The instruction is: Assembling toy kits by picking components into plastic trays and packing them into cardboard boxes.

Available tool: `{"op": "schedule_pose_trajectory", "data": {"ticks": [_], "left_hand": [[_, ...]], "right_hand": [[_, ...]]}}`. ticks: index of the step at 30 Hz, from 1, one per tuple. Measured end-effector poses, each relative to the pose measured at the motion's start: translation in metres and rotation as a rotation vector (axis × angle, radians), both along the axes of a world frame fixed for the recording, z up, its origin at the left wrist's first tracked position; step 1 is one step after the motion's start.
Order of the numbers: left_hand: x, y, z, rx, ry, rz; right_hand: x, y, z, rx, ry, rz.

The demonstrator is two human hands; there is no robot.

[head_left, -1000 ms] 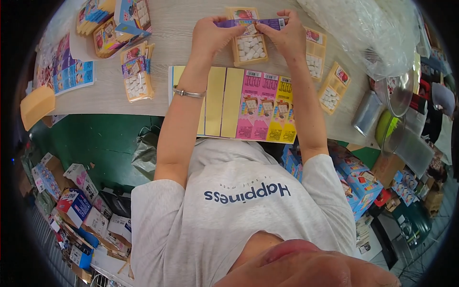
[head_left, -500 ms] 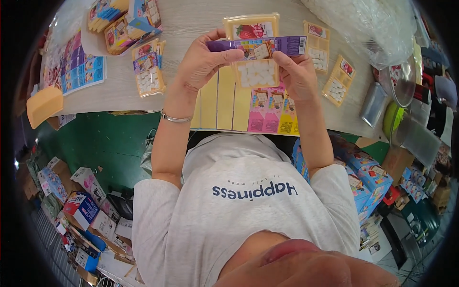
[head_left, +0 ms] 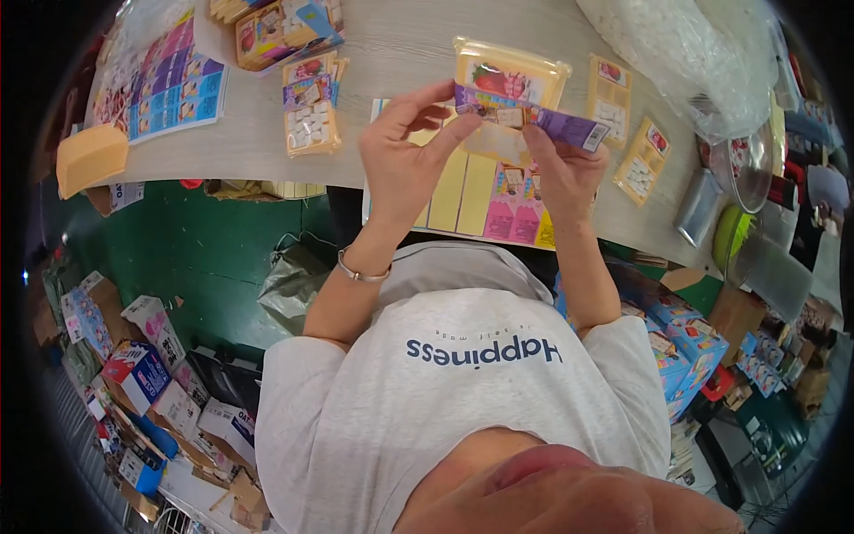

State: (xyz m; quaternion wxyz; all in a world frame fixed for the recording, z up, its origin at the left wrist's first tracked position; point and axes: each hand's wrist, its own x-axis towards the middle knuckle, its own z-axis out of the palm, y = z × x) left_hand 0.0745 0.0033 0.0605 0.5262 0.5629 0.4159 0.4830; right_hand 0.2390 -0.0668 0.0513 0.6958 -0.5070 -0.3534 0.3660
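Above the table I hold up a clear-lidded, pale yellow candy tray with a strawberry picture in its upper part. A purple printed card strip crosses its middle, its right end sticking out past the tray. My left hand is closed on the tray's left edge and the strip, thumb in front. At the strip's right part, my right hand pinches strip and tray, thumb in front. The fingers behind the tray are partly hidden. Below lies a sheet of printed pink and yellow cards.
Filled trays lie to the left, by an open display box. Two more trays lie right. Printed sheets and an empty yellow tray sit far left. A clear plastic bag bulges at the right.
Both hands and the tray have shifted right in the picture. The tray and strip now tilt, with the strip's right end lower. My left fingers look more spread.
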Motion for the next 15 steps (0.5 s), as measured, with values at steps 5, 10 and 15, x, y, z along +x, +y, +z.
{"op": "schedule_pose_trajectory", "data": {"ticks": [5, 10, 15], "left_hand": [[-0.009, 0.007, -0.010, -0.209, -0.368, -0.266], [-0.029, 0.017, 0.005, -0.054, -0.340, -0.613], [-0.037, 0.019, 0.010, 0.302, -0.169, -0.688]], "right_hand": [[0.005, -0.005, 0.001, 0.171, -0.122, 0.153], [0.034, 0.000, 0.020, 0.059, -0.083, 0.498], [0.059, 0.011, 0.027, 0.239, -0.040, 0.802]]}}
